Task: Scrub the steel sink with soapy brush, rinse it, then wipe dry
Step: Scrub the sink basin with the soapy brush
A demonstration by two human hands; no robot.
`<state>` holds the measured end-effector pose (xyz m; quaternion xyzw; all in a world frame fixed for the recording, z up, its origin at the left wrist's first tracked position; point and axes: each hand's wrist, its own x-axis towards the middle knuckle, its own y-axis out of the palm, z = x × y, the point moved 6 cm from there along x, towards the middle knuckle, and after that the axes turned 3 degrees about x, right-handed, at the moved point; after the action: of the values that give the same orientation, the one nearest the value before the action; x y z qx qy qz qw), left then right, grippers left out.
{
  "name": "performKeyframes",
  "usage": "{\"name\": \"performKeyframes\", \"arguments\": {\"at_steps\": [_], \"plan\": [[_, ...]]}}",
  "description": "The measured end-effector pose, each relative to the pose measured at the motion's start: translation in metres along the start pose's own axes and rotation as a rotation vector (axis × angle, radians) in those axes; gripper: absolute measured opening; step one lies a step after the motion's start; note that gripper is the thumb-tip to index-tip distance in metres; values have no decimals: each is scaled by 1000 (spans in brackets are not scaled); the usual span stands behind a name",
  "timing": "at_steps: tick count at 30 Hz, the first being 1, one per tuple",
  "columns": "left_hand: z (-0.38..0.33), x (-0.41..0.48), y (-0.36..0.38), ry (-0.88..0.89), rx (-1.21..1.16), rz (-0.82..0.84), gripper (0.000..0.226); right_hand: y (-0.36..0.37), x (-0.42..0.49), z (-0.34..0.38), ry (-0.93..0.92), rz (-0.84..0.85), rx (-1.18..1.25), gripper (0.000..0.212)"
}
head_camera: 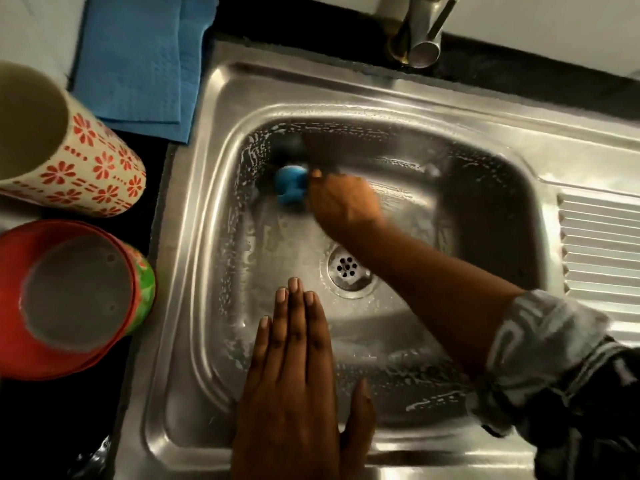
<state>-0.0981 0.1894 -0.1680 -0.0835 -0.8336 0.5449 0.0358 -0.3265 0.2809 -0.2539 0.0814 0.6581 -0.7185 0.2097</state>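
Head view: the right hand (341, 202) grips the brush (292, 185) in the far left corner of the sink (450, 98), whose walls carry suds. The left hand (294, 358) lies flat, fingers straight, over the near rim. Scrubbing seems underway; rinsing and wiping remain, and the cloth (138, 64) is folded aside.

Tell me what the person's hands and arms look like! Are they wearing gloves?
No gloves. The left hand and the right hand are both bare, with no rings that I can see. The left one has short, plain nails. The right arm wears a grey sleeve with a pale pattern and dark stripes, bunched up near the elbow. No sleeve shows on the left.
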Motion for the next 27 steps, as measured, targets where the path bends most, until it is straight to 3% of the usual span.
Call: {"name": "performKeyframes", "arguments": {"at_steps": [4,8,10,15,17,24,27], "plan": [[0,-2,-4,-5,-32,7,85,-5,-63,-134,433,12,-87,33],[1,-2,-4,-10,-47,27,86,-1,-92,-164,686,-11,-1,29],[1,-1,-4,-4,-53,30,87,1,-69,-135,663,-30,100,30],[0,-1,1,19,-29,18,87,11,-3,4,175,26,214,34],[0,0,3,25,-18,21,88,6,0,21,118,6,220,38],[0,-2,-4,22,-66,19,87,6,-91,-160,800,-101,131,32],[1,-2,-2,23,-66,30,87,24,-92,-168,829,-138,331,33]]}}
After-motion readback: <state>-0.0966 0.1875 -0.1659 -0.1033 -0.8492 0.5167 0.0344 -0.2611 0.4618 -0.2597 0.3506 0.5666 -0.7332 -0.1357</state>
